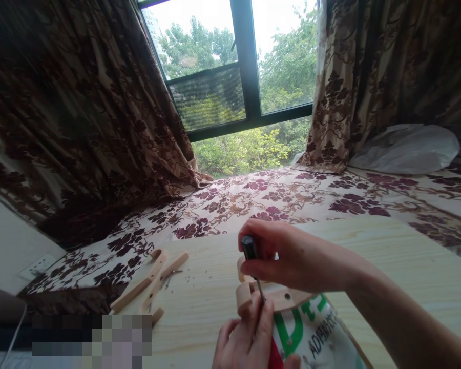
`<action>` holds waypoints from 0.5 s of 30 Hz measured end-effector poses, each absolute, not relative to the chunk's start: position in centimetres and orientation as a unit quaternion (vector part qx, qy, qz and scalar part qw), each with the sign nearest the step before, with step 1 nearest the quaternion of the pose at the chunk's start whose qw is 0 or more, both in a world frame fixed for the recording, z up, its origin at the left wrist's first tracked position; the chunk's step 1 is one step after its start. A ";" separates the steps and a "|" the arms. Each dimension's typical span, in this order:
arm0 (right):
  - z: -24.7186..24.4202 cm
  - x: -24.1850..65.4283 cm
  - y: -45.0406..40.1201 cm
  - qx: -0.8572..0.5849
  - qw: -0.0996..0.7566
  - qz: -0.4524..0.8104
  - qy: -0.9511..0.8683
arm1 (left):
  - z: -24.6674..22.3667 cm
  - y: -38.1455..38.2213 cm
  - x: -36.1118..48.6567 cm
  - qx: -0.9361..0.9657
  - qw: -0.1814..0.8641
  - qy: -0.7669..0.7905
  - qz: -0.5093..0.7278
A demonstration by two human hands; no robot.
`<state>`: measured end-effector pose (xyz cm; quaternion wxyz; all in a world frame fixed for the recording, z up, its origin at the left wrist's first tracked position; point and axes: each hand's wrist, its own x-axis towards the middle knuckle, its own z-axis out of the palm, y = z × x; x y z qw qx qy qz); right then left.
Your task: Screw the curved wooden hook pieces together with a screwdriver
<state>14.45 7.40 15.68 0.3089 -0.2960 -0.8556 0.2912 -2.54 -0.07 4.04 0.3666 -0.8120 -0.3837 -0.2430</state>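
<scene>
My right hand (288, 253) is closed around the dark handle of a screwdriver (249, 248), its shaft pointing down. The screwdriver's tip meets a pale curved wooden piece (278, 298) with a dark hole in it, at the fingertips of my left hand (246, 330). Those left fingers are pinched together against the wood beside the tip; any screw there is hidden. A second wooden curve shows partly behind the first, below my right hand. Under the wooden piece lies a white plastic bag (301, 333) with green and black print.
On the pale wooden tabletop (207, 302), more curved wooden pieces (142, 287) lie at the left with several loose screws (171, 278). Behind is a flower-patterned cloth (234, 205) below a window. A clear plastic bag (407, 148) rests at the far right.
</scene>
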 end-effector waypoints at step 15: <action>15.4 14.5 7.6 -0.311 0.314 0.244 -0.863 | 3.3 -0.2 -3.1 -0.829 0.344 -0.392 -0.200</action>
